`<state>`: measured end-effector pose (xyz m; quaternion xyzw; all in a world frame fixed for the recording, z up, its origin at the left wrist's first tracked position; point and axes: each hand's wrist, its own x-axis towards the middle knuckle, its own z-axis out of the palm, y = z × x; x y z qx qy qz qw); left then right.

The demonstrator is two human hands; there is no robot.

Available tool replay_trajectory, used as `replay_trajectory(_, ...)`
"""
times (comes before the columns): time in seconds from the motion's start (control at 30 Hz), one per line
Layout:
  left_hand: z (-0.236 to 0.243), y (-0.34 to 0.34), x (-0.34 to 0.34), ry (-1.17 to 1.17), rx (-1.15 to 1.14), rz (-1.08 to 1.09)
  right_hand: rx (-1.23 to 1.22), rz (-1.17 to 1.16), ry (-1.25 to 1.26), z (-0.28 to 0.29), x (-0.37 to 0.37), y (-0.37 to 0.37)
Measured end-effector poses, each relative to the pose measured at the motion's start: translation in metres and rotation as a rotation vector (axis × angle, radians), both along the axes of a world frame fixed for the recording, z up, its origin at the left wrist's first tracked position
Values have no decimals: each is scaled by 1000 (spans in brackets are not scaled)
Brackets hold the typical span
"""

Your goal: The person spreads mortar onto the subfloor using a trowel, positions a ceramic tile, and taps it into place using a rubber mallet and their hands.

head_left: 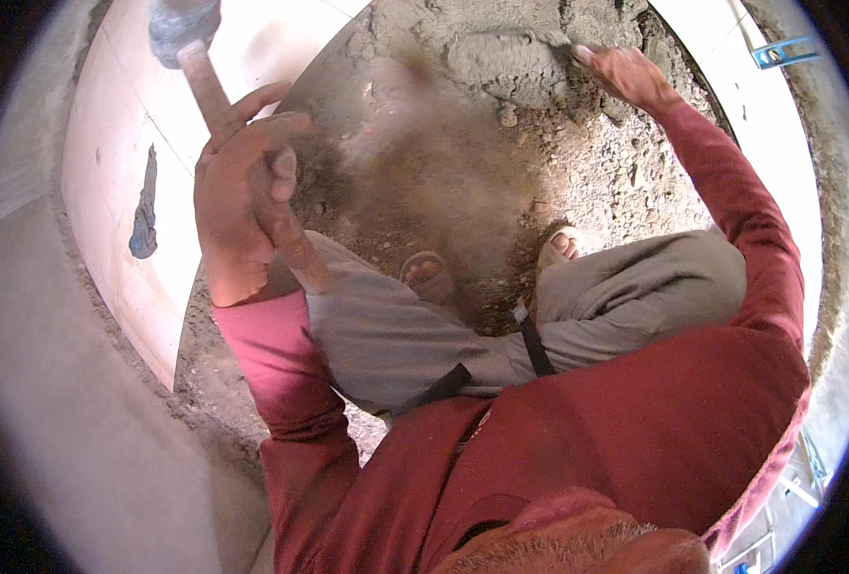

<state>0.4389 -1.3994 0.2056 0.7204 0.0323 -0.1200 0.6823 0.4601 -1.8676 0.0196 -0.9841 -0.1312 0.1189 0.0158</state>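
The left hand (243, 191) grips the wooden handle of a mallet with a blue-grey head (206, 88); the right hand (630, 78) holds a mortar-coated trowel (511, 65) at the patch of grey mortar (401, 43). Smooth white tiles (104, 163) flank the rough brown bed of rubble (587, 177). An elongated dark-grey smear (145, 210) marks the left tiles; a blue spirit level (783, 54) lies by the right ones. Two sandalled feet (560, 249) rest on the rubble.

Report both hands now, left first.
Left hand: holding a wooden-handled mallet.
Right hand: closed, holding a trowel over the mortar.
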Motion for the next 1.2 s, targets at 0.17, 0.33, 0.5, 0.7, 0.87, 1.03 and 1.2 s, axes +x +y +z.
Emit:
replay_trajectory(0.17,-3,-8,3,-77,4,-6,-9,220,-202,-28,-54,-64)
replay_trajectory(0.33,0,-17,4,-39,30,-68,-292,22,-242,-29,14,-138)
replay_trajectory(0.5,1,-20,4,-128,62,-119,-336,-202,-531,-18,92,-183)
replay_trajectory(0.7,3,-7,6,-8,133,21,-316,-254,-230,-38,55,-139)
replay_trajectory(0.87,6,-26,9,131,-116,101,-122,-142,-80,-20,-64,-152)
replay_trajectory(1.03,1,-42,6,83,-97,19,-69,-40,-234,-31,-74,-191)
replay_trajectory(1.2,10,-49,1,76,-81,-35,-357,-242,-428,-21,10,-213)
